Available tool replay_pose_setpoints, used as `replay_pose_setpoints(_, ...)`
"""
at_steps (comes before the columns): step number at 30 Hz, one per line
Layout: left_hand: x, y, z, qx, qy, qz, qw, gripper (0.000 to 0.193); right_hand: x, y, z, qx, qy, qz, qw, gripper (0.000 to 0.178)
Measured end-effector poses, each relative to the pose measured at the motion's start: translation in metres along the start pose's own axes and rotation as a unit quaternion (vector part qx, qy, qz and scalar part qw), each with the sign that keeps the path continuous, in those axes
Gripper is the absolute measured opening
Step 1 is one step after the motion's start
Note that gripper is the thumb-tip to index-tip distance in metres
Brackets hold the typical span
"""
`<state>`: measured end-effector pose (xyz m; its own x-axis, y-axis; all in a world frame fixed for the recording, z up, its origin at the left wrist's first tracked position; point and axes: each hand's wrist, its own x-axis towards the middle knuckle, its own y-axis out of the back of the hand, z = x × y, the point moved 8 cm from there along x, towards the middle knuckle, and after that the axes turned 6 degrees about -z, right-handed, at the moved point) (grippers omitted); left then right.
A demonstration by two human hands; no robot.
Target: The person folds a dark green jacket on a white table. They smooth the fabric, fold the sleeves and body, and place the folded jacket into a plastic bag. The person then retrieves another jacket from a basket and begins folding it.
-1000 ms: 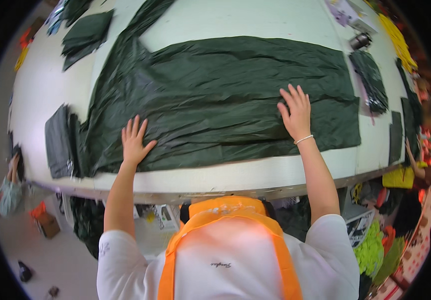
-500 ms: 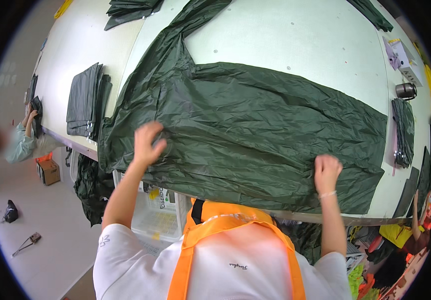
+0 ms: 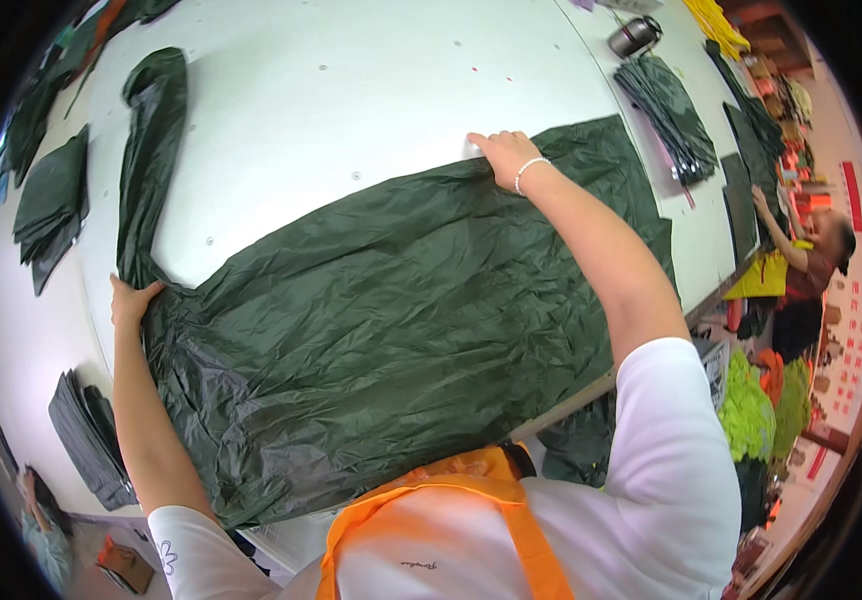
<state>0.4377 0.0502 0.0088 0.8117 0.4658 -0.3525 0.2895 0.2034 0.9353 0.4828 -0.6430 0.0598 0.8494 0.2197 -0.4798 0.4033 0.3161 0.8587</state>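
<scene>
A large dark green plastic sheet [image 3: 391, 320] lies spread and wrinkled across the white table [image 3: 351, 100], with a long narrow strip of it running up toward the far left. My left hand [image 3: 131, 298] grips the sheet's left edge where that strip joins the wide part. My right hand [image 3: 504, 155], with a thin bracelet on the wrist, presses on the far edge of the sheet near its right corner. My orange apron straps and white sleeves fill the bottom of the view.
Folded dark green stacks [image 3: 51, 205] lie at the table's left, grey folded ones [image 3: 91, 450] at the lower left, and more dark bundles [image 3: 671, 110] at the right. A metal cup [image 3: 634, 37] stands at the far right. Another person [image 3: 811, 270] works at the right edge.
Both hands have moved from the near edge outward: the left to the sheet's left side, the right to its far edge. The view has swung so the table now looks tilted.
</scene>
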Motion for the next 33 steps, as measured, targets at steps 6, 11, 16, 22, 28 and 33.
replay_pose_setpoints(6, -0.086, 0.064, 0.032, 0.057, -0.073, 0.174, 0.980, 0.047, -0.074, -0.003, 0.054, -0.012, -0.009, 0.134, 0.991, 0.005)
replay_pose_setpoints(11, -0.280, 0.105, -0.117, -0.098, -0.131, 0.472, 0.866, 0.032, -0.242, 0.029, 0.044, 0.007, 0.005, 0.334, 0.943, 0.062)
replay_pose_setpoints(16, -0.409, -0.023, -0.216, 0.097, -0.176, 0.317, 0.927, 0.046, -0.350, -0.051, 0.012, -0.007, 0.047, 0.289, 0.956, 0.073)
replay_pose_setpoints(22, -0.441, -0.104, -0.155, -0.088, -0.180, 0.073, 0.977, 0.061, -0.360, -0.165, -0.025, 0.140, 0.029, 0.133, 0.981, 0.071)
replay_pose_setpoints(28, -0.445, -0.084, -0.124, -0.019, -0.277, 0.059, 0.959, 0.045, -0.379, -0.192, -0.039, 0.161, 0.029, 0.107, 0.981, 0.066)
replay_pose_setpoints(33, -0.439, -0.099, -0.128, -0.043, -0.231, 0.051, 0.971, 0.044, -0.356, -0.198, -0.025, 0.146, -0.009, 0.145, 0.979, 0.059)
